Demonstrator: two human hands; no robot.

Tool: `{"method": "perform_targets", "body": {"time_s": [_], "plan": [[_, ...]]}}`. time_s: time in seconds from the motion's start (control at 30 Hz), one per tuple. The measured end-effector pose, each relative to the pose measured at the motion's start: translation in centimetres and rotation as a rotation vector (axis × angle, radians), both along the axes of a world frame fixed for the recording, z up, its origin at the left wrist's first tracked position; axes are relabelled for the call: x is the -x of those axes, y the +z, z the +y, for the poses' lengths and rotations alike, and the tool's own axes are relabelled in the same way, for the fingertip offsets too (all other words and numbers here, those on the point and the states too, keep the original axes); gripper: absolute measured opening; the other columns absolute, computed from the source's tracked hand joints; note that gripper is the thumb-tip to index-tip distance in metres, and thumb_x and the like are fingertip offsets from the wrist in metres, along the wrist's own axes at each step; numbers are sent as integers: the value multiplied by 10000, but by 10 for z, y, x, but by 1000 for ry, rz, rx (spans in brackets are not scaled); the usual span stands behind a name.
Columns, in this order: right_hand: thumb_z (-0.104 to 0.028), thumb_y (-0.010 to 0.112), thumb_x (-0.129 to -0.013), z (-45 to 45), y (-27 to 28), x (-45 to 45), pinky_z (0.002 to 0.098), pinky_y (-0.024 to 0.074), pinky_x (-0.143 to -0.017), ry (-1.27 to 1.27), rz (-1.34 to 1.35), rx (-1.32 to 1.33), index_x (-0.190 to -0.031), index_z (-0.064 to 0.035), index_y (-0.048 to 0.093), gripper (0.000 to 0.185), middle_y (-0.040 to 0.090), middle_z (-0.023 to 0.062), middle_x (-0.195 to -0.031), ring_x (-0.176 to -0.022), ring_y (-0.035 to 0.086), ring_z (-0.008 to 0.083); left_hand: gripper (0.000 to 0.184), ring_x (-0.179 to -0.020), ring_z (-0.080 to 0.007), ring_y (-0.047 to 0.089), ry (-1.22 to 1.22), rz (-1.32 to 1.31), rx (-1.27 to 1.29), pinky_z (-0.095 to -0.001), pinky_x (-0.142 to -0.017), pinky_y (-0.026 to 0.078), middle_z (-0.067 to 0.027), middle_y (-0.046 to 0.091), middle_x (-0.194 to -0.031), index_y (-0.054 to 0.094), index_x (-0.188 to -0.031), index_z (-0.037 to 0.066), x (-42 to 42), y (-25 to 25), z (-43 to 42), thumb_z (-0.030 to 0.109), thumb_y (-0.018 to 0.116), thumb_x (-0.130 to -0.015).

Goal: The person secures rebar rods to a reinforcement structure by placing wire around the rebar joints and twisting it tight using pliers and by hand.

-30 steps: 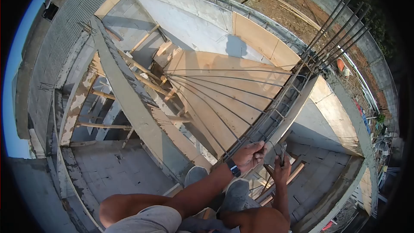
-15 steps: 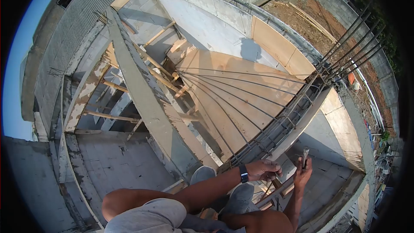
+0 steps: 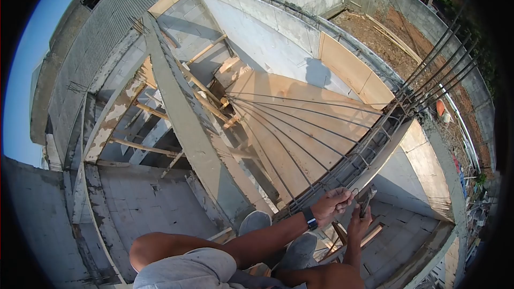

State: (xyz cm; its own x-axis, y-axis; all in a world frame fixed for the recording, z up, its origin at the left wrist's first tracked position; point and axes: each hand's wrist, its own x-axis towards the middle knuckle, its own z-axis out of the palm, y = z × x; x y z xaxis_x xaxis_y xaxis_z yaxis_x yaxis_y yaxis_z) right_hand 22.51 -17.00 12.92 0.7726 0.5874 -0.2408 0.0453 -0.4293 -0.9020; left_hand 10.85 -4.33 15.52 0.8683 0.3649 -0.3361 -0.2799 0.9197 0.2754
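Note:
My left hand, with a dark watch on the wrist, is closed in a pinch on a thin tie wire, whose small loop shows past the fingertips. Just to its right, my right hand is wrapped around the handles of metal pincers, the head pointing up. Both hands are beside a rebar cage lying in the beam formwork. Long thin steel bars fan out from that cage across a plywood deck.
My shoes rest on narrow supports above deep openings. A concrete beam runs at left, with wooden props beyond it. Upright rebar ends stick out at the right. Block-walled rooms lie below.
My right hand has moved down and left, and the pincers now tilt close to the left hand's fingertips. My left hand has risen slightly. The whole view has shifted a little.

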Motion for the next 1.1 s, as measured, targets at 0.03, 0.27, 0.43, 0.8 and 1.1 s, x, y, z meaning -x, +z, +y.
{"method": "perform_targets", "body": {"time_s": [0.03, 0.27, 0.43, 0.8, 1.1], "plan": [[-139, 564, -963, 2, 1, 7, 284, 349, -548, 15, 10, -7, -916, -12, 563, 135, 478, -4, -676, -606, 419, 86, 146, -639, -5, 419, 13, 15, 2, -197, -647, 394, 39, 555, -889, 577, -973, 125, -1, 1, 1, 268, 603, -987], [-160, 571, -967, -2, -5, 26, 272, 360, -538, -37, 72, -52, -927, -15, 581, 151, 500, -17, -680, -601, 424, 74, 205, -624, -23, 446, -23, -3, 69, -234, -665, 418, 70, 558, -843, 604, -1025, 97, -4, 3, 1, 299, 593, -990], [-209, 602, -963, -11, -17, -3, 240, 346, -503, -36, -23, -28, -960, -57, 595, 152, 489, -43, -674, -587, 425, 44, 278, -650, -40, 498, -72, -37, 147, -247, -666, 432, 56, 591, -879, 611, -1138, 78, 6, 3, 4, 314, 583, -992], [-165, 590, -964, -7, -11, -20, 236, 323, -528, 11, -73, -85, -900, -60, 569, 125, 466, -47, -669, -593, 395, 46, 283, -650, -39, 519, -208, -167, 88, -216, -649, 436, 33, 616, -882, 613, -1170, 49, 17, -6, 3, 247, 619, -968], [-168, 582, -975, -9, 29, -71, 295, 328, -575, 136, -417, -52, -890, -24, 535, 173, 429, 20, -699, -648, 358, 111, 251, -765, -29, 567, -633, 31, -530, -210, -648, 435, 29, 664, -890, 682, -1028, 48, 21, -20, 5, 271, 692, -913]]}}
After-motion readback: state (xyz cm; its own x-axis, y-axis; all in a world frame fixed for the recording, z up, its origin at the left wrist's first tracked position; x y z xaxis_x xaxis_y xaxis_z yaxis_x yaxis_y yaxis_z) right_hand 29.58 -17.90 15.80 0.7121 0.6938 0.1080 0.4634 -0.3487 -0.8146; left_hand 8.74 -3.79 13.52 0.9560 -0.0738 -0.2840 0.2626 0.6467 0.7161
